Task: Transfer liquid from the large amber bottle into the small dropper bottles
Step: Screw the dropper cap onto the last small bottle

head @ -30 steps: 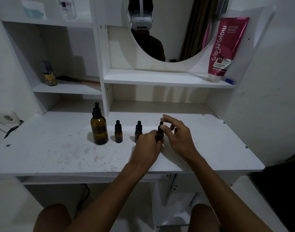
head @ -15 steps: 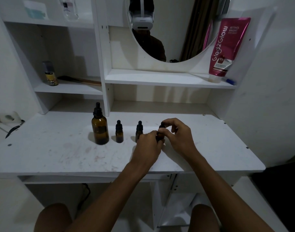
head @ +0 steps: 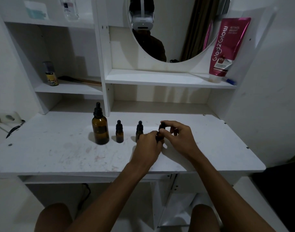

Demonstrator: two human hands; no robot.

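The large amber bottle (head: pixel 100 129) stands capped toward the back of the white vanity top (head: pixel 51 156), with the left dropper bottle (head: pixel 119 133) and middle dropper bottle (head: pixel 139 131) beside it. Bare surface spreads left and toward the front edge. The left hand (head: pixel 147 146) grips the right dropper bottle (head: pixel 162 124). The right hand (head: pixel 178 136) pinches its cap, where a second ago its fingers hovered spread above.

I see the left hand (head: pixel 148 145) gripping the rightmost dropper bottle (head: pixel 162 125) on the worktop (head: pixel 59 153), the right hand (head: pixel 181 137) pinching its cap.
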